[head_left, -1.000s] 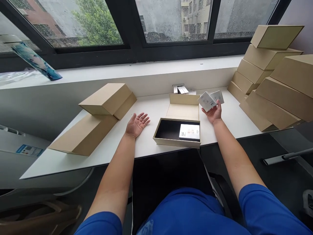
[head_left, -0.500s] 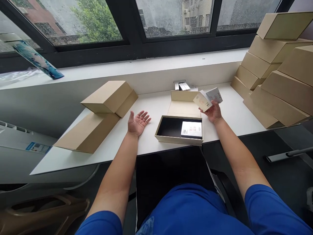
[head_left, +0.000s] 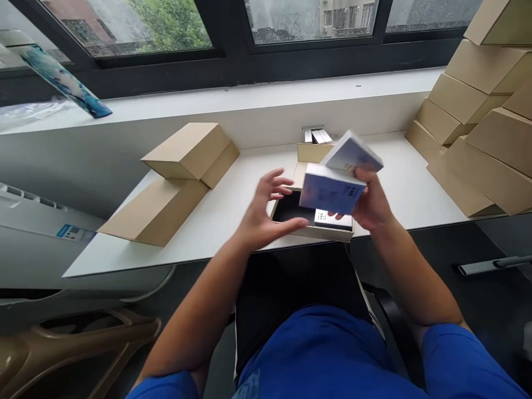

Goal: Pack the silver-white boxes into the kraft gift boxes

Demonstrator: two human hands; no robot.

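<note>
My right hand (head_left: 374,202) grips two small white boxes (head_left: 332,191), fanned apart and raised over the open kraft gift box (head_left: 310,230). That box has a black lining and one white box (head_left: 333,219) lying in its right half; its lid (head_left: 311,152) stands open behind. My left hand (head_left: 268,213) is lifted off the table, fingers spread and curved, just left of the white boxes and touching nothing I can see.
Two closed kraft boxes (head_left: 174,183) lie stacked at the left on the white table (head_left: 233,205). A tall pile of kraft boxes (head_left: 477,127) fills the right. More small white boxes (head_left: 316,134) stand against the ledge. A blue packet (head_left: 62,83) leans on the windowsill.
My right hand has brought the two white boxes closer and left, over the open box. My left hand has lifted from the table and moved right toward them.
</note>
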